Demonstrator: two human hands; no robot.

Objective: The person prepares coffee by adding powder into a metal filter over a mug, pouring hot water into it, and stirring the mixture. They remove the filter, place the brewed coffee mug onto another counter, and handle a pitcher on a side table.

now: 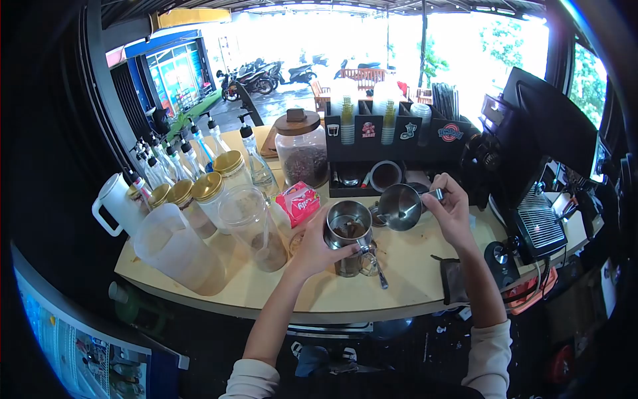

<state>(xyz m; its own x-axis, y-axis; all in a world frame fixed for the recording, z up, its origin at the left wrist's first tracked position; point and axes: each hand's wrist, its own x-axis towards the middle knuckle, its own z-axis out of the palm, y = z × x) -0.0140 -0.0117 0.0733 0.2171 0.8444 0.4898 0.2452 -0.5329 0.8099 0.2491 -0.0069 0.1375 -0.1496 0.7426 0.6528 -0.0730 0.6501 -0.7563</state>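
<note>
On the left, a tall frosted plastic jug (174, 249) stands on the pale worktop (412, 286); right of it, a clear plastic jug (266, 256) with brown contents leans outward in this curved view. Then the pink packet (297, 201), just beyond my left hand (312, 249). That grip is closed round a round steel cup (349, 221) with brown matter inside, probably to steady it over the clear glass mug (347, 267); whether they touch, I can't tell. Mouth up, long axis near upright, with a metal handle (382, 278) slanting near and right below. On the right, my right hand (452, 209) pinches the side handle of a shiny steel pitcher (399, 209), likely for easy tilting: handle right, mouth up and towards me, axis aslant.
</note>
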